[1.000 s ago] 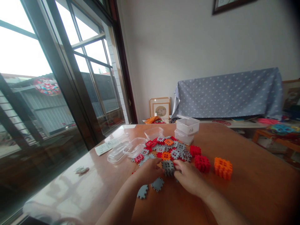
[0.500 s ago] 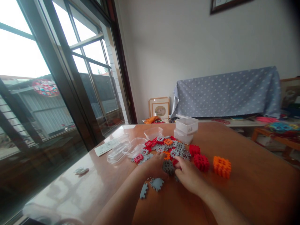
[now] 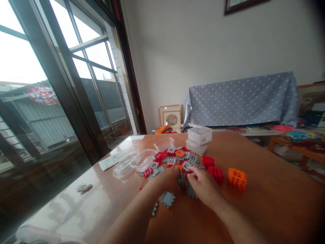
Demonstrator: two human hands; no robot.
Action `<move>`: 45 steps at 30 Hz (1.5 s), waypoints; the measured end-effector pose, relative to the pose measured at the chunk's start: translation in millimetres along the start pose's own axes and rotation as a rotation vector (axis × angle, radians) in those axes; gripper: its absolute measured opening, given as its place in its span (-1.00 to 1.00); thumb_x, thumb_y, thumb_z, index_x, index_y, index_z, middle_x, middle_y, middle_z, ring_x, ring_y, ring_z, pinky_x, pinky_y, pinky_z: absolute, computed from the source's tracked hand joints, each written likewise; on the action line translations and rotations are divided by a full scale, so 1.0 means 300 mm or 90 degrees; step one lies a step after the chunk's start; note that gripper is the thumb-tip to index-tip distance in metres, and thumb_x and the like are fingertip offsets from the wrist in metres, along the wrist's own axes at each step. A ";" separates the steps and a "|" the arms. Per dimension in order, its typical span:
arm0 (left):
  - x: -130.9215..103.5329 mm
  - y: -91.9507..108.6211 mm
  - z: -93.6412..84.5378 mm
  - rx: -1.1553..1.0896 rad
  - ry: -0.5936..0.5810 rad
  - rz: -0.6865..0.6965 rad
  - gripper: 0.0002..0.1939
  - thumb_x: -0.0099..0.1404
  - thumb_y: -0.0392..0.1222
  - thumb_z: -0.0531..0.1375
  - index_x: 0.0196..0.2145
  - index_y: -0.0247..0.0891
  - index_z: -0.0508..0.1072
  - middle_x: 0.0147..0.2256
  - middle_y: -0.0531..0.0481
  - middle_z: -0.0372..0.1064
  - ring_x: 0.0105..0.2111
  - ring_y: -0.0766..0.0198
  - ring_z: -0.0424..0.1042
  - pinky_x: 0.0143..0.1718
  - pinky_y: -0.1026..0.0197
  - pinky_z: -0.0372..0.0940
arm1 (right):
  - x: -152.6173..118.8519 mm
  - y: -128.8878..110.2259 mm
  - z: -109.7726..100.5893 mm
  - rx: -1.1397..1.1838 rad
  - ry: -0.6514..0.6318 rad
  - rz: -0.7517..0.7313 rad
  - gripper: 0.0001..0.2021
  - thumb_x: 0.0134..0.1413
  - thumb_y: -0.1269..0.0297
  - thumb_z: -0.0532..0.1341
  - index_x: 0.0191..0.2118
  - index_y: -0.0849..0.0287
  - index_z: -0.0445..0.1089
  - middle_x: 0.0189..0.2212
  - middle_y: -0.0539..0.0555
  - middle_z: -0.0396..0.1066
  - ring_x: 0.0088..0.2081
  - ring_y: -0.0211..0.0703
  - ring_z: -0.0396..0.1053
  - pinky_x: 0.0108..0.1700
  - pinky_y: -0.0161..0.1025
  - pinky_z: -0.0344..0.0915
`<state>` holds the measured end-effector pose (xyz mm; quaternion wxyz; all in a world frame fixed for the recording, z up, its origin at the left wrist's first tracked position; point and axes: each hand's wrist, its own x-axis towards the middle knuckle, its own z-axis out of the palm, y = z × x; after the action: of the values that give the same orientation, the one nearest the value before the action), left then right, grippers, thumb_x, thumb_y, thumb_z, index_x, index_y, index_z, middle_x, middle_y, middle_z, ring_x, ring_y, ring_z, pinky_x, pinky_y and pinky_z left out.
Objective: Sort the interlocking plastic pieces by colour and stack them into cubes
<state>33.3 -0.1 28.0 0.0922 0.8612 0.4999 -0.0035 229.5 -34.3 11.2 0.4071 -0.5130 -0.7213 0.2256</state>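
My left hand (image 3: 172, 178) curls against a dark grey stack of interlocking toy tiles (image 3: 181, 181) in front of the pile. Its fingers are partly hidden, but they seem closed on the stack. Just right of it, my right hand (image 3: 203, 184) has thumb and index finger apart, the fingertip close to a grey tile (image 3: 187, 165) at the pile's near edge. The pile of red, grey and orange tiles (image 3: 172, 160) spreads beyond both hands. A solid grey tile (image 3: 192, 191) lies beneath my right hand, and another grey tile (image 3: 168, 199) lies nearer me.
Red tile stacks (image 3: 215, 175) and an orange tile stack (image 3: 237, 179) stand to the right. Behind the pile are white plastic boxes (image 3: 200, 135). Clear plastic containers (image 3: 143, 160) and a paper sheet (image 3: 108, 163) lie left on the wooden table (image 3: 264, 203).
My right hand's fingers have lifted and drawn slightly back, uncovering more of the solid grey tile. The left hand has moved in over the grey stack. The view has shifted slightly.
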 end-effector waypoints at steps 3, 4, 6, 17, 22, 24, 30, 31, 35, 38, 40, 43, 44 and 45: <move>-0.001 0.012 -0.002 0.011 0.006 -0.011 -0.38 -0.06 0.05 0.36 -0.07 -0.22 0.34 -0.05 -0.18 0.45 -0.11 -0.05 0.49 -0.12 0.10 0.40 | 0.001 0.000 -0.001 0.000 0.009 -0.003 -0.62 0.20 0.14 0.11 0.04 0.11 0.48 -0.31 0.08 0.56 -0.20 0.00 0.50 -0.12 -0.17 0.36; -0.002 0.016 -0.004 0.016 0.007 -0.015 -0.39 -0.05 0.05 0.35 -0.07 -0.22 0.35 -0.05 -0.18 0.45 -0.11 -0.05 0.49 -0.12 0.11 0.40 | 0.001 0.001 -0.001 -0.001 0.010 -0.005 -0.62 0.21 0.12 0.11 0.04 0.11 0.49 -0.30 0.09 0.57 -0.19 0.00 0.50 -0.11 -0.17 0.36; -0.006 0.025 -0.009 0.021 0.009 -0.023 -0.40 -0.04 0.05 0.34 -0.07 -0.21 0.35 -0.05 -0.18 0.46 -0.11 -0.04 0.50 -0.13 0.12 0.40 | 0.002 0.002 0.001 -0.002 0.011 -0.009 -0.62 0.22 0.11 0.10 0.03 0.10 0.48 -0.29 0.09 0.57 -0.18 0.01 0.51 -0.10 -0.16 0.38; -0.037 0.016 -0.010 -0.040 0.028 -0.062 -0.43 -0.04 0.07 0.33 -0.09 -0.17 0.34 -0.13 -0.12 0.49 -0.19 0.02 0.50 -0.25 0.18 0.36 | 0.006 0.007 -0.008 0.008 0.042 -0.016 -0.63 0.24 0.12 0.09 0.05 0.09 0.47 -0.20 0.09 0.58 -0.09 0.02 0.50 -0.04 -0.12 0.39; -0.081 -0.008 -0.035 -0.062 0.082 -0.075 -0.45 -0.03 0.11 0.33 -0.14 -0.19 0.35 -0.16 -0.10 0.48 -0.23 0.05 0.47 -0.30 0.18 0.31 | 0.006 0.010 -0.004 0.009 0.043 -0.020 -0.63 0.22 0.12 0.10 0.04 0.07 0.47 -0.16 0.10 0.58 -0.09 0.00 0.50 -0.02 -0.12 0.39; -0.115 -0.022 -0.058 -0.074 0.103 -0.090 -0.46 -0.03 0.11 0.34 -0.15 -0.19 0.35 -0.17 -0.10 0.47 -0.25 0.08 0.46 -0.33 0.19 0.29 | 0.005 0.012 -0.002 0.009 0.042 -0.019 -0.63 0.22 0.09 0.09 0.04 0.07 0.47 -0.16 0.11 0.58 -0.10 0.00 0.51 -0.03 -0.12 0.40; -0.268 -0.113 -0.123 -0.119 0.120 -0.182 -0.53 -0.02 -0.04 0.33 -0.16 -0.19 0.35 -0.25 0.01 0.46 -0.32 0.21 0.41 -0.39 0.25 0.21 | 0.006 0.034 0.008 0.013 0.026 -0.018 -0.61 0.21 0.05 0.10 0.03 0.07 0.47 -0.14 0.11 0.59 -0.10 0.01 0.53 -0.06 -0.13 0.42; -0.296 -0.135 -0.129 -0.116 0.124 -0.194 -0.53 -0.02 -0.04 0.33 -0.16 -0.20 0.36 -0.25 0.01 0.45 -0.32 0.21 0.41 -0.39 0.25 0.20 | 0.006 0.040 0.010 0.012 0.025 -0.019 -0.61 0.21 0.04 0.10 0.03 0.07 0.47 -0.13 0.12 0.58 -0.09 0.01 0.53 -0.05 -0.13 0.41; -0.395 -0.232 -0.127 -0.101 0.134 -0.236 -0.52 -0.02 -0.01 0.33 -0.15 -0.22 0.38 -0.27 -0.02 0.45 -0.31 0.18 0.41 -0.37 0.24 0.22 | 0.008 0.066 0.021 0.000 0.018 -0.025 -0.60 0.21 0.01 0.10 0.03 0.06 0.47 -0.09 0.13 0.57 -0.06 0.02 0.52 -0.02 -0.11 0.41; -0.450 -0.303 -0.108 -0.101 0.129 -0.267 -0.50 -0.05 0.00 0.34 -0.17 -0.24 0.39 -0.28 -0.03 0.46 -0.32 0.15 0.43 -0.38 0.22 0.24 | 0.008 0.079 0.028 -0.009 0.012 -0.029 -0.61 0.22 -0.01 0.10 0.01 0.04 0.47 -0.04 0.12 0.56 -0.02 0.02 0.51 0.01 -0.12 0.40; -0.477 -0.344 -0.095 -0.101 0.130 -0.275 -0.48 -0.07 -0.01 0.36 -0.16 -0.24 0.40 -0.27 -0.04 0.47 -0.30 0.13 0.44 -0.36 0.21 0.27 | 0.007 0.081 0.030 -0.014 0.011 -0.031 -0.61 0.22 -0.02 0.09 0.02 0.04 0.46 -0.03 0.12 0.56 0.00 0.02 0.50 0.01 -0.13 0.40; -0.505 -0.391 -0.080 -0.100 0.148 -0.253 -0.41 -0.10 -0.02 0.38 -0.09 -0.22 0.40 -0.17 -0.06 0.49 -0.22 0.09 0.46 -0.24 0.18 0.33 | 0.006 0.079 0.031 -0.023 0.016 -0.027 -0.61 0.21 -0.03 0.10 0.00 0.02 0.48 -0.05 0.10 0.57 -0.04 0.02 0.52 -0.02 -0.15 0.41; -0.510 -0.403 -0.075 -0.098 0.152 -0.248 -0.38 -0.11 -0.02 0.39 -0.07 -0.21 0.40 -0.14 -0.07 0.49 -0.19 0.07 0.46 -0.19 0.16 0.34 | 0.006 0.079 0.031 -0.027 0.018 -0.025 -0.61 0.20 -0.03 0.10 -0.01 0.02 0.48 -0.07 0.09 0.58 -0.06 0.02 0.53 -0.03 -0.15 0.42; -0.513 -0.414 -0.071 -0.094 0.152 -0.251 -0.35 -0.12 -0.02 0.40 -0.05 -0.20 0.40 -0.12 -0.07 0.49 -0.16 0.04 0.46 -0.15 0.14 0.35 | 0.006 0.080 0.031 -0.029 0.020 -0.024 -0.61 0.19 -0.03 0.11 -0.01 0.01 0.49 -0.07 0.08 0.58 -0.07 0.02 0.53 -0.03 -0.15 0.42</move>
<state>-152.6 -69.0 44.8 0.0926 0.7319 0.6649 0.1168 234.9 -22.9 -11.3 0.4107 -0.5120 -0.7292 0.1934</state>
